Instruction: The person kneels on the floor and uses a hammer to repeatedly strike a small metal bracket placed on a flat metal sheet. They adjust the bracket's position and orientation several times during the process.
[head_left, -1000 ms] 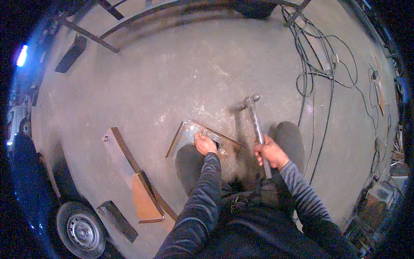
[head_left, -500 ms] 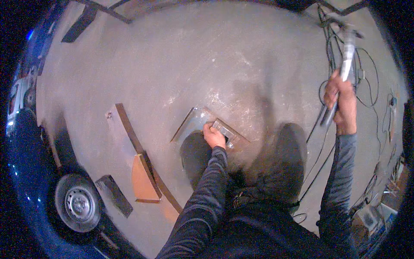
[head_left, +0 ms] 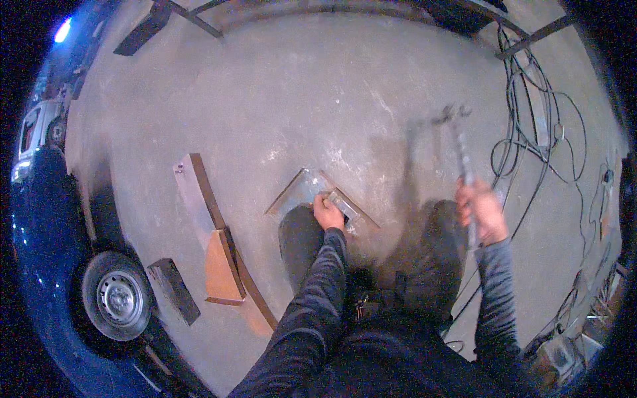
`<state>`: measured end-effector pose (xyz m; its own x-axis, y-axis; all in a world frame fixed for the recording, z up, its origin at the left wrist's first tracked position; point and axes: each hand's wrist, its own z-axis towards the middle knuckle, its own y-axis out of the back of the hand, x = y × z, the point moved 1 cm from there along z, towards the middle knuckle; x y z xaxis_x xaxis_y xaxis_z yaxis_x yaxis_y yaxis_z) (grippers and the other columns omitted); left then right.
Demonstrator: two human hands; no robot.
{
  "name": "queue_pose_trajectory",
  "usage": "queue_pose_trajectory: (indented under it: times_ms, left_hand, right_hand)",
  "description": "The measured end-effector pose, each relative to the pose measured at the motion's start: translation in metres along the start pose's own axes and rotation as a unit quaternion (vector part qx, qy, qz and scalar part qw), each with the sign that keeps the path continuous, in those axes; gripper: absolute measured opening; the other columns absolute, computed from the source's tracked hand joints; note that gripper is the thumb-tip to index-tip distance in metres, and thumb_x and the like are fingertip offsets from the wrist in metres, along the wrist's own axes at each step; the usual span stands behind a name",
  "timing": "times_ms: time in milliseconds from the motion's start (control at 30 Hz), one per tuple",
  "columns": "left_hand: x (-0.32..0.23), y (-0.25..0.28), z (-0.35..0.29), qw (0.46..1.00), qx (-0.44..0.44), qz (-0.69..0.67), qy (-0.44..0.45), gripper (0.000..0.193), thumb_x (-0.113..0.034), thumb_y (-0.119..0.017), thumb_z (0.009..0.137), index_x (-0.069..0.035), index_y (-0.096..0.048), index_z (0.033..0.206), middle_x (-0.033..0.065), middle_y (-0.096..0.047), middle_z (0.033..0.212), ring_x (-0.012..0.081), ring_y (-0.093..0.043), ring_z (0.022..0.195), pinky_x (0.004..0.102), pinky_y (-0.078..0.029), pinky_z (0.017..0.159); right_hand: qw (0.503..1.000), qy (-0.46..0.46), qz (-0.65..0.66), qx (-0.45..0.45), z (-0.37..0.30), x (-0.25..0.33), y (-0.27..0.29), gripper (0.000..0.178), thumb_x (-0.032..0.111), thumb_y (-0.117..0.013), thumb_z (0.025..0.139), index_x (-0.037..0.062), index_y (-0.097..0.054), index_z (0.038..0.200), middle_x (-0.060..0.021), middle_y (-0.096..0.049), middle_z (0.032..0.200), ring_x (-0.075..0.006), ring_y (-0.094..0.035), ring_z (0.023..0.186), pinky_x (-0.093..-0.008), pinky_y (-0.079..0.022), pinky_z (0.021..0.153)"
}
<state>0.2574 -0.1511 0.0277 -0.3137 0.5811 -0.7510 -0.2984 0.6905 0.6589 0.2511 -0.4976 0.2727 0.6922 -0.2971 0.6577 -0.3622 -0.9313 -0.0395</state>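
Observation:
My right hand [head_left: 481,211], blurred by motion, is wrapped round the handle of a hammer [head_left: 462,142]. The hammer points away from me, its head smeared but showing what looks like a claw. Between my knees lies a bent sheet-metal piece [head_left: 292,194] with raised edges. My left hand [head_left: 328,213] grips a small metal block [head_left: 345,205] against the sheet's right edge. Fingers hide part of the block, and my left knee covers part of the sheet.
Left of me on the concrete floor lie a long angled metal piece with an orange-brown panel [head_left: 221,268] and a dark block [head_left: 174,290]. A blue car's wheel [head_left: 118,298] stands beyond them. Tangled cables [head_left: 514,142] lie at the right. Dark metal legs [head_left: 541,36] stand at the far edge.
My right hand has swung the hammer leftward, from over the cables toward the sheet-metal piece. My left hand keeps its grip on the metal block. The view has shifted slightly.

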Motion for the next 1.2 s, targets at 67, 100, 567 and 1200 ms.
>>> queue_pose_trajectory:
  times_ms: [67, 100, 567, 1200]
  left_hand:
    - [0.002, 0.002, 0.004, 1.000, 0.004, -0.014, 0.016, 0.015, -0.006, -0.047, 0.085, 0.000, -0.057, 0.094, 0.0217, -0.062, 0.093, 0.0424, -0.058, 0.094, 0.0454, -0.045, 0.085]
    - [0.006, 0.005, 0.005, 1.000, -0.001, -0.006, 0.011, 0.015, -0.005, -0.047, 0.084, 0.000, -0.057, 0.093, 0.0215, -0.062, 0.092, 0.0421, -0.058, 0.093, 0.0455, -0.045, 0.084]
    - [0.017, 0.013, 0.009, 0.999, 0.002, -0.011, 0.038, 0.010, -0.002, -0.049, 0.082, -0.001, -0.058, 0.087, 0.0211, -0.062, 0.089, 0.0421, -0.058, 0.089, 0.0471, -0.045, 0.080]
    - [0.008, 0.018, 0.012, 0.998, 0.005, -0.021, 0.063, 0.010, 0.001, -0.049, 0.077, -0.002, -0.057, 0.083, 0.0190, -0.062, 0.087, 0.0396, -0.058, 0.088, 0.0458, -0.046, 0.078]
  right_hand:
    - [0.993, 0.105, -0.058, 0.022, 0.001, 0.056, 0.025, 0.023, 0.018, -0.058, 0.092, 0.0042, -0.053, 0.110, 0.0019, -0.052, 0.069, -0.0077, -0.048, 0.051, -0.0232, -0.039, 0.041]
    - [0.985, 0.162, -0.052, 0.009, 0.000, 0.084, 0.024, 0.018, 0.018, -0.056, 0.094, 0.0050, -0.053, 0.106, 0.0024, -0.051, 0.068, -0.0062, -0.047, 0.052, -0.0222, -0.038, 0.041]
    - [0.996, -0.007, -0.093, -0.016, 0.013, -0.048, 0.013, 0.021, 0.028, -0.052, 0.093, 0.0073, -0.058, 0.094, -0.0043, -0.060, 0.072, -0.0146, -0.056, 0.060, -0.0292, -0.043, 0.047]
    - [0.979, 0.196, 0.047, -0.033, 0.060, 0.071, -0.047, 0.020, 0.020, -0.051, 0.096, 0.0119, -0.046, 0.079, 0.0020, -0.047, 0.062, -0.0095, -0.045, 0.051, -0.0268, -0.037, 0.044]
